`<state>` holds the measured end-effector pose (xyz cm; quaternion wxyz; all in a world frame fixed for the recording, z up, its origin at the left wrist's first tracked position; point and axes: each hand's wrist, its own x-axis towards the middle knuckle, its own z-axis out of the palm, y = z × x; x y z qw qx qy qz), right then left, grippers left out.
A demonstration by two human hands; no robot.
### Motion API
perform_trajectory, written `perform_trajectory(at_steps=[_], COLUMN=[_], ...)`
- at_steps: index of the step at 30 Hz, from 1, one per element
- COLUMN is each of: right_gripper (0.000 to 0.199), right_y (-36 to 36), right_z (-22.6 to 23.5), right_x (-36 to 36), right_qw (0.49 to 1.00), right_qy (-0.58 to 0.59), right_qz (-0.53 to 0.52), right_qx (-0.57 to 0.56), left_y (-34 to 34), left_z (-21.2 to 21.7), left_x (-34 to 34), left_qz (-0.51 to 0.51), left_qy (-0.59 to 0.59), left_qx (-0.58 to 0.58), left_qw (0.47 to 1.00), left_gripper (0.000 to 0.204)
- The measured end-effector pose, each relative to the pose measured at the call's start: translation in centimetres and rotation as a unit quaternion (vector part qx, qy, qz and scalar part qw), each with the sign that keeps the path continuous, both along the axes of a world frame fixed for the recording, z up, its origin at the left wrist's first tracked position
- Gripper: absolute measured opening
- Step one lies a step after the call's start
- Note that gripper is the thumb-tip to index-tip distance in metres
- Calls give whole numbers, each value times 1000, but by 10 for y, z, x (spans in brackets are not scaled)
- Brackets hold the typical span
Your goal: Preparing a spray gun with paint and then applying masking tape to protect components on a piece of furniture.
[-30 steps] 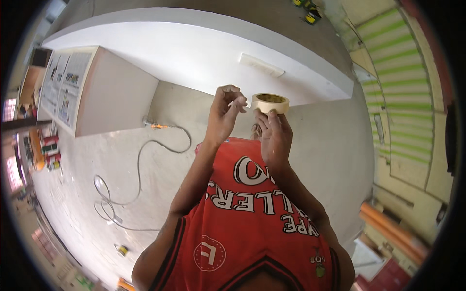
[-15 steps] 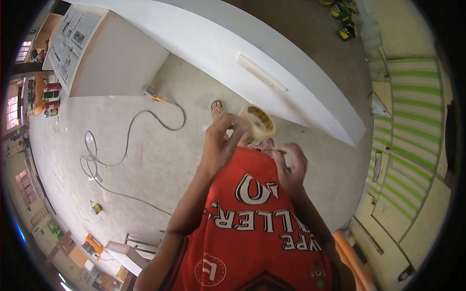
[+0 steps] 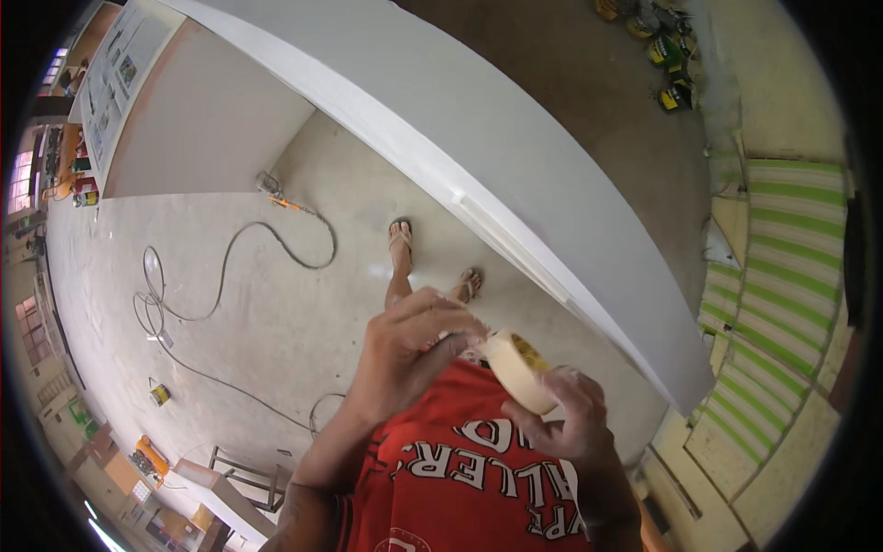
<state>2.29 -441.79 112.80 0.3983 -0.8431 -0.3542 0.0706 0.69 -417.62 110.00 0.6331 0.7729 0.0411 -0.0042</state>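
Note:
A roll of cream masking tape (image 3: pixel 518 370) hangs in front of my red jersey, its wide outer face turned toward me. My right hand (image 3: pixel 568 412) grips its lower right edge, with the thumb below and the fingers at the far side. My left hand (image 3: pixel 409 348) is beside the roll's upper left edge, thumb and fingertips drawn together in a pinch. Whether a tape end lies between those fingertips cannot be made out. Both hands look pale and dusty at the fingers.
A long white panel (image 3: pixel 515 175) with a narrow raised strip (image 3: pixel 510 247) crosses ahead of my feet. Far left stands a pale box-like piece (image 3: pixel 207 120) topped with newspaper. A hose (image 3: pixel 221 285) curls from a hand tool (image 3: pixel 269 184) across the concrete. Green-striped cloth (image 3: pixel 791 276) lies right.
The tape roll has come down and nearer my body, from my left hand into my right. My left hand has moved down and slightly left. The view has shifted, showing both feet more fully.

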Motion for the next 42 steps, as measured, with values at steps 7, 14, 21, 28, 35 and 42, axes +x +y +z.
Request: perform_trajectory(at_steps=[7, 14, 21, 28, 35, 42], right_gripper=[55, 55, 50, 46, 43, 40], right_y=[5, 10, 34, 42, 44, 44], right_z=[80, 89, 95, 88, 86, 85], right_x=[27, 31, 36, 43, 43, 42], right_qw=[985, 961, 925, 918, 913, 919], right_qy=[-27, -67, -24, 16, 31, 34], right_qz=[-9, -40, -71, -89, -99, -109], right_qx=[-169, -266, -373, -387, -395, -378], left_y=[5, 27, 23, 19, 15, 16], left_z=[36, 35, 24, 11, 11, 6], left_x=[40, 71, 75, 77, 78, 81], left_qz=[108, 164, 185, 195, 217, 205], left_qy=[-4, 27, 15, -47, -41, -41], left_qx=[-48, -114, -75, -37, -111, -179], left_qw=[993, 979, 980, 979, 969, 961], left_gripper=[7, 7, 12, 12, 16, 17])
